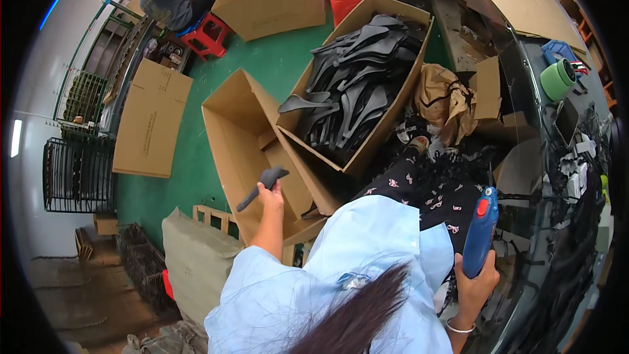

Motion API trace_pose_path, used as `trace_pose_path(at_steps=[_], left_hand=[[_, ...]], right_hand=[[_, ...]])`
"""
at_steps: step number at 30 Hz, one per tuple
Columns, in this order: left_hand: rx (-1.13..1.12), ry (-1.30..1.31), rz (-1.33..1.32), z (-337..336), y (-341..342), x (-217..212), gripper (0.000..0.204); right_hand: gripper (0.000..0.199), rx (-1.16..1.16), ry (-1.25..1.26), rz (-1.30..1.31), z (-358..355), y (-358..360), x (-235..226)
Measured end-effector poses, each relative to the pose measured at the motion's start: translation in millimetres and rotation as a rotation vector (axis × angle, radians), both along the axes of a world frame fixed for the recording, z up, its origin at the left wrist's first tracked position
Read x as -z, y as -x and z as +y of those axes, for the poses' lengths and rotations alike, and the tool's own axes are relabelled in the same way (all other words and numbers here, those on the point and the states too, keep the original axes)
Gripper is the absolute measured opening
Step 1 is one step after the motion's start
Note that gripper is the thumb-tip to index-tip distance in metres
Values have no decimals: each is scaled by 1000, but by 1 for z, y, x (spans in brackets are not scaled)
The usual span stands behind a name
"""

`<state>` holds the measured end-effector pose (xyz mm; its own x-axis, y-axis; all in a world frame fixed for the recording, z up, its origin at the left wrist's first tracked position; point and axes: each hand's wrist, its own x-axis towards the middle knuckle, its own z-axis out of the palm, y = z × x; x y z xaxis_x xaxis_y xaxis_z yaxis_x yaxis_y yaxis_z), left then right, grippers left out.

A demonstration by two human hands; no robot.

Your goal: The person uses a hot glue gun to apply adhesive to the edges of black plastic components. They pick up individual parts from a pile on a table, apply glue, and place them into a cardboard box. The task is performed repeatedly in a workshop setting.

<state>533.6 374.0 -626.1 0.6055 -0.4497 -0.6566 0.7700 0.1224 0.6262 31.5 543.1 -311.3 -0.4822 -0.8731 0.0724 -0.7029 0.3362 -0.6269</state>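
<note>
Dark hair (357,318) and a pale blue smock (367,249) lay nearest. Left hand (270,198) was raised over an empty carton (242,124), fingers closed round a grey moulded piece (263,185), long and curved. Beside it, a second carton (386,124) brimmed with similar dark pieces (357,85). Right hand (475,282) gripped a blue glue gun (481,229) upright near the cluttered surface (576,157).

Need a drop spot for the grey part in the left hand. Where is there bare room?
Free: the open carton under the left hand with the grey part looks nearly bare; so does the green floor between the cartons. Crowded: the carton of dark parts is heaped, and the bench by the right hand with the blue glue gun is cluttered.
</note>
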Motion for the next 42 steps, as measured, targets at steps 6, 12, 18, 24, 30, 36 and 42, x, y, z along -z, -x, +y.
trace_pose_path(at_steps=[6,12,18,24,30,36,42], left_hand=[[359,-853,-81,61,17,85,26],[563,-310,-1386,-38,101,7,18],[1158,584,-1192,-79,393,-220,18],[1533,1601,-1301,-16,634,-284,12],[1516,2106,-1599,18,791,-285,30],[1197,1712,-2495,7,855,-283,26],[1168,2105,-2133,-11,875,-289,24]], right_hand=[[38,66,-5,-44,8,5,-4],[43,47,25,94,11,25,13],[32,158,205,46,26,38,24],[37,367,233,44,67,52,45],[49,517,165,-59,90,59,59],[45,577,199,-96,94,68,69],[47,576,196,-134,88,72,74]])
